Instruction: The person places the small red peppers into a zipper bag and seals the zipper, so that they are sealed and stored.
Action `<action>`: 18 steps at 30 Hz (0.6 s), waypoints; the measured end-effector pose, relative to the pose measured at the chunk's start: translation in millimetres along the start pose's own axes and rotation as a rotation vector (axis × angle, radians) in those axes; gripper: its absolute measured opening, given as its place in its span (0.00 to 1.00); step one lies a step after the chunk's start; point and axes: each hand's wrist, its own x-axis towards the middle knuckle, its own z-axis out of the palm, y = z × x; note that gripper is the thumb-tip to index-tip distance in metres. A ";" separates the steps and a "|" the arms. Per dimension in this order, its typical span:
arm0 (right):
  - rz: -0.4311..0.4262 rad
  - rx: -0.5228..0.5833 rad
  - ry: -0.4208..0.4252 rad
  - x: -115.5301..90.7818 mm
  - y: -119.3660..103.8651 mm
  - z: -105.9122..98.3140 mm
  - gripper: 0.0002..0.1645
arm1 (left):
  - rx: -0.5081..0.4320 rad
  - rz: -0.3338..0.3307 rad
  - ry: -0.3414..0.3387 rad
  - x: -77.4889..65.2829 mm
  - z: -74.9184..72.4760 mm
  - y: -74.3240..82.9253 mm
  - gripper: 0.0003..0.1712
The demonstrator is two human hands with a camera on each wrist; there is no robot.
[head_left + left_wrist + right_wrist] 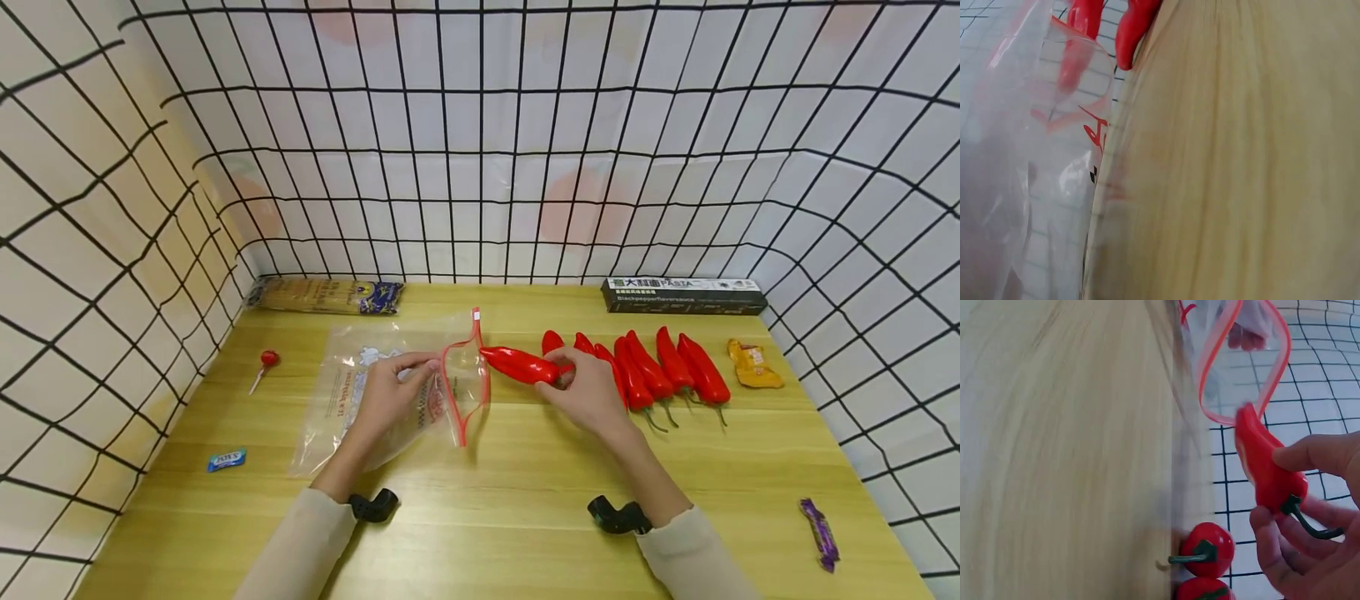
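In the head view my right hand (588, 387) grips a glossy red chili pepper (519, 365) near its stem end. The pepper's tip points left, right at the mouth of a clear zip bag (330, 417) with a red seal. My left hand (393, 392) pinches the bag close behind that mouth, which gapes open. From the right wrist, the held pepper (1266, 462) shows its green stem, with my thumb (1316, 453) on one side and fingers curled beneath. Several more red peppers (633, 375) lie in a row right of my right hand, stems mostly toward me.
A noodle packet (322, 296) lies at the back left and a black pasta box (684, 296) at the back right. Around the sides are a lollipop (268, 358), blue candy (227, 460), yellow packet (752, 364) and purple candy (820, 533). A black wire grid (480, 158) encloses the table.
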 end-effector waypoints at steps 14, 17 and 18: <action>-0.014 0.196 -0.183 14.9 -21.5 62.9 0.23 | 0.033 0.020 -0.008 -1.8 7.6 8.8 0.08; -0.019 0.210 -0.195 18.7 -24.9 76.6 0.23 | 0.031 0.016 -0.007 -2.6 10.3 8.2 0.07; -0.020 0.214 -0.197 19.8 -25.4 80.3 0.23 | 0.028 0.013 -0.006 -3.1 11.1 8.0 0.07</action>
